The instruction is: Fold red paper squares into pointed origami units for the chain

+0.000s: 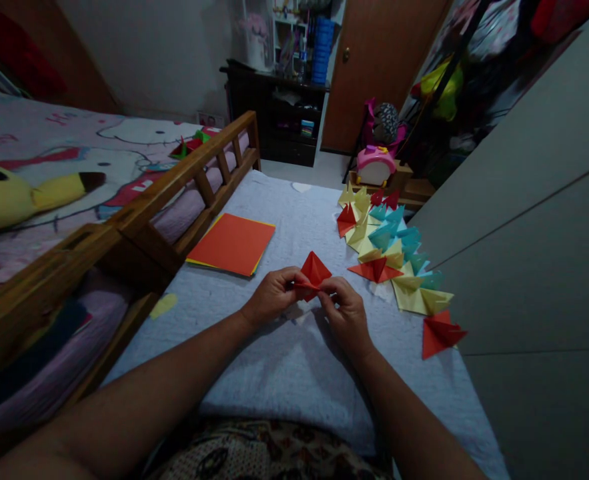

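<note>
A partly folded piece of red origami paper (315, 268) is held up between both hands, its pointed corner facing away from me. My left hand (276, 293) is closed, pinching its left edge between thumb and fingers. On the opposite side my right hand (345, 308) is closed too, with thumb and fingertips on the lower right edge. To the left lies a stack of square origami paper (234, 245), orange-red on top with yellow showing at its edges. Several folded paper cranes (419, 293) in yellow, blue and red stand in rows to the right.
The pale bedsheet (294, 380) carries the papers. A wooden bed rail (174, 175) runs along the left, beside a bed with a yellow plush toy (4, 197). A pale cabinet panel (539, 280) borders the right. Beyond the bed is a pink toy case (375, 163).
</note>
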Available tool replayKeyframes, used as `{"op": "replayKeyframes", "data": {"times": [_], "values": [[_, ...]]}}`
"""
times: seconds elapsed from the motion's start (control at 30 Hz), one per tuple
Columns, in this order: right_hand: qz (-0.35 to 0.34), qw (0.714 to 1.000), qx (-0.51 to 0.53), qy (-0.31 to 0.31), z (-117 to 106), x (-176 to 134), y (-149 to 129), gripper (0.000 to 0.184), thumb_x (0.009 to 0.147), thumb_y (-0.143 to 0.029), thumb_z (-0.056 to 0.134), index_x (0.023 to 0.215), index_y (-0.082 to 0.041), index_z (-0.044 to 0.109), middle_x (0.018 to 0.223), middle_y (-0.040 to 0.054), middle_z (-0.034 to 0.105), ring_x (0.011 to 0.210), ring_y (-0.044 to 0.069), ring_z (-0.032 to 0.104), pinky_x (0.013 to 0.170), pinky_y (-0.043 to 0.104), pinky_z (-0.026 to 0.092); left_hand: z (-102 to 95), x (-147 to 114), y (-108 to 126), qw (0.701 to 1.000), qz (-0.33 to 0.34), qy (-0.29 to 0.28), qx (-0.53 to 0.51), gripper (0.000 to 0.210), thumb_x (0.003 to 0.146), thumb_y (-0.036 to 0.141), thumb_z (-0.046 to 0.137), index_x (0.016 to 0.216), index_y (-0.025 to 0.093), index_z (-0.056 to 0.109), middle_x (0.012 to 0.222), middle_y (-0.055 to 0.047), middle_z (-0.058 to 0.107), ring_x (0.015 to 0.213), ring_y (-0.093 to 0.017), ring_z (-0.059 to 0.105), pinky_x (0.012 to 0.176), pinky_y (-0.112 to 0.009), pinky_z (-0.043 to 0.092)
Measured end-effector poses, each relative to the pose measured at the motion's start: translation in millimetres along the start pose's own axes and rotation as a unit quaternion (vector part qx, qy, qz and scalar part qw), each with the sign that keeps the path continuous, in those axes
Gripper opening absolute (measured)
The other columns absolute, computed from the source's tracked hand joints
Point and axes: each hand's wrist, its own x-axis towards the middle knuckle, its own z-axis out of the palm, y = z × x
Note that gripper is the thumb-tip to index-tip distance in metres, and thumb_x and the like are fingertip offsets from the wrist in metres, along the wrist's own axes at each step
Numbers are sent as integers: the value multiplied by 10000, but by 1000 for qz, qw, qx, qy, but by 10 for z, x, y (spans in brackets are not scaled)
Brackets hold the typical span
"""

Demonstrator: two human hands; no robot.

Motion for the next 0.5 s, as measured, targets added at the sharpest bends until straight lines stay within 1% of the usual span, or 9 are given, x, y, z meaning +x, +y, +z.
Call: {"op": "replayKeyframes", "data": {"times": [0.13,0.23,0.33,0.5], "values": [[2,1000,-6,-8,-4,14,-9,106,890,-163,575,841,-225,646,837,9,624,770,156,581,661,272,443,-9,-4,10,1000,15,2,22,106,804,254,757,881,181,758,897,-46,660,859,-169,618,776,-293,485],[1,1000,-5,-14,-1,13,0,97,893,-171,575,852,-222,646,837,12,623,770,156,578,657,272,439,-13,-9,25,1000,10,2,24,100,819,256,739,882,187,775,971,-64,666,935,-186,620,849,-316,483],[-7,1000,-10,-14,12,8,8,97,890,-171,572,860,-221,649,864,15,593,777,152,566,650,266,440,-9,-9,37,1000,3,-2,22,100,830,258,718,850,179,776,978,-74,680,933,-192,624,866,-329,479],[-16,999,-33,-10,35,9,25,70,867,-168,589,862,-225,629,868,7,534,726,139,524,643,265,448,7,-6,27,1000,-4,0,31,112,821,268,716,808,162,750,891,-56,689,856,-180,623,826,-324,480]]}}
